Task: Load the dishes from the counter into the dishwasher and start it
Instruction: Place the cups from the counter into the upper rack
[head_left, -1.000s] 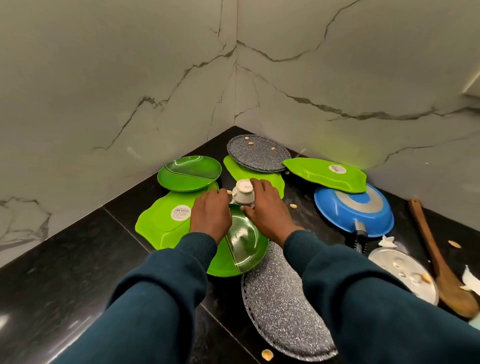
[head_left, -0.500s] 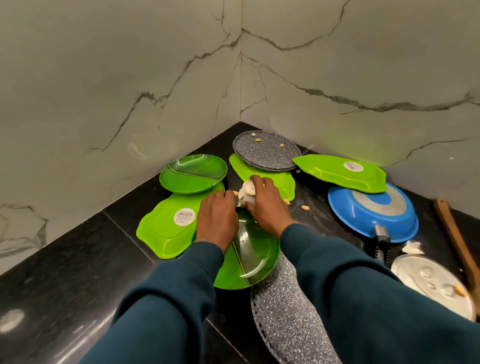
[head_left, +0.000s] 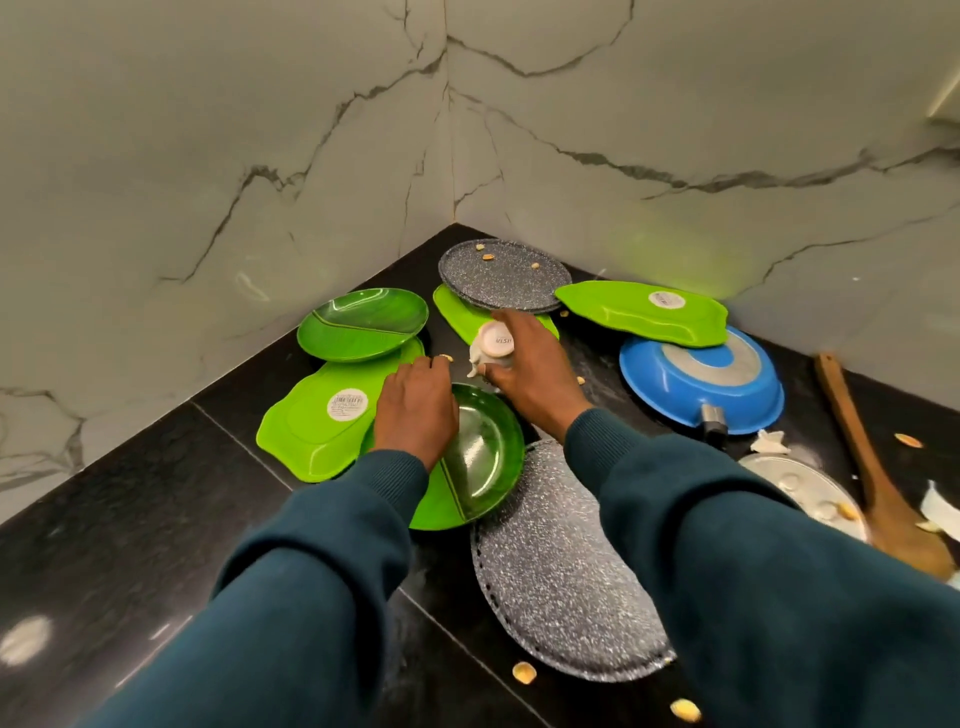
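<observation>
Head view: my right hand (head_left: 530, 371) is curled around a small white cup (head_left: 492, 349), upside down and lifted just above the black worktop (head_left: 156, 519). My left hand (head_left: 415, 410) rests on the rim of a round green divided plate (head_left: 483, 457), fingers bent. Green trays, speckled grey plates and a blue pan (head_left: 701, 387) lie around.

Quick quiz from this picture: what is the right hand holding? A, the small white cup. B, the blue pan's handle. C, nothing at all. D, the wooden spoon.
A: the right hand is curled round the small white cup, tipped so its base faces the camera, while the wooden spoon and blue pan lie untouched off to the right.
</observation>
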